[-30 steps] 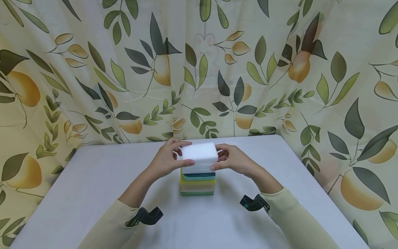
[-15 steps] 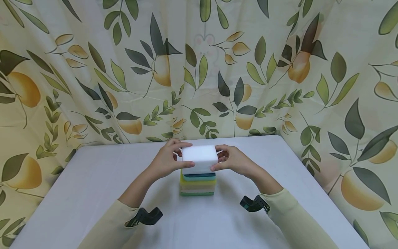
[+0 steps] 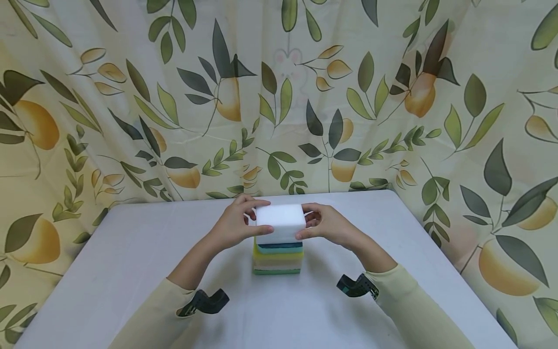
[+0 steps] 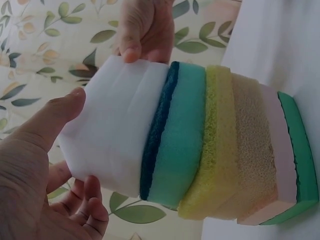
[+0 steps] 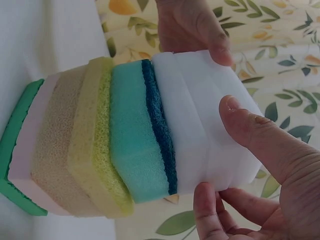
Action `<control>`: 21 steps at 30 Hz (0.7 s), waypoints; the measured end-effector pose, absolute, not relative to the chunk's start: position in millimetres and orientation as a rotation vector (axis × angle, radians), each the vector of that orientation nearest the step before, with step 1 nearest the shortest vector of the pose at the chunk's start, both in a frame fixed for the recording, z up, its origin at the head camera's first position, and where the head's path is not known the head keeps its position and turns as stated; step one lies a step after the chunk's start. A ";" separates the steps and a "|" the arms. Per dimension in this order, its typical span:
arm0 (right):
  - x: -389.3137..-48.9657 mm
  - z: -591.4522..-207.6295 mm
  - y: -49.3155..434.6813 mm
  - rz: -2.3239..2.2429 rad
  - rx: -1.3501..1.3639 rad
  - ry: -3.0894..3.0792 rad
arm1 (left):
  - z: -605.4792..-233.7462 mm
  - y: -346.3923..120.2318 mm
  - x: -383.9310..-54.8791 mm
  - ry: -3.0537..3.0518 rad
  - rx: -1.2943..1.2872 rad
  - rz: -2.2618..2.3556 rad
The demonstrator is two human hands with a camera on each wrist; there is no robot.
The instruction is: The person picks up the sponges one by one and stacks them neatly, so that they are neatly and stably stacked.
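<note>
A stack of sponges stands upright on the table. At its top is a white sponge block (image 3: 281, 223), with faint seams in the wrist views that suggest more than one layer. My left hand (image 3: 233, 220) holds its left end between thumb and fingers, and my right hand (image 3: 329, 224) grips the right end the same way. Beneath it lies a teal sponge (image 4: 180, 135) with a dark blue scouring layer facing up. Below come a yellow sponge (image 4: 215, 150), a tan porous sponge (image 5: 57, 130) and a pink sponge with a green layer (image 4: 300, 150) touching the table.
A white-covered table (image 3: 144, 261) surrounds the stack. Behind it and at the sides hangs a curtain (image 3: 283, 145) printed with leaves and fruit. Dark camera mounts (image 3: 205, 302) sit on both sleeves.
</note>
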State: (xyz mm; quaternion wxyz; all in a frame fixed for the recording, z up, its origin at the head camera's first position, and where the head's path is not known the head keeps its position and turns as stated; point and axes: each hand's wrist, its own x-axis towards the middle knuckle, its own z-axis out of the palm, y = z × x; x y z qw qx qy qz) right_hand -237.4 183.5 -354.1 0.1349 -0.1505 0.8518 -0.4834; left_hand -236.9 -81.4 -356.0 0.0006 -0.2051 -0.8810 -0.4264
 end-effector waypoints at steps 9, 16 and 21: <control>-237.3 -351.3 185.6 -1.377 -0.439 2.479 | -355.5 -80.1 -237.2 -2.787 -0.630 -1.328; -237.6 -345.1 189.0 -1.365 -0.480 2.496 | -355.6 -79.6 -238.4 -2.781 -0.643 -1.332; -237.1 -340.3 189.8 -1.367 -0.506 2.504 | -357.2 -80.3 -237.7 -2.776 -0.646 -1.338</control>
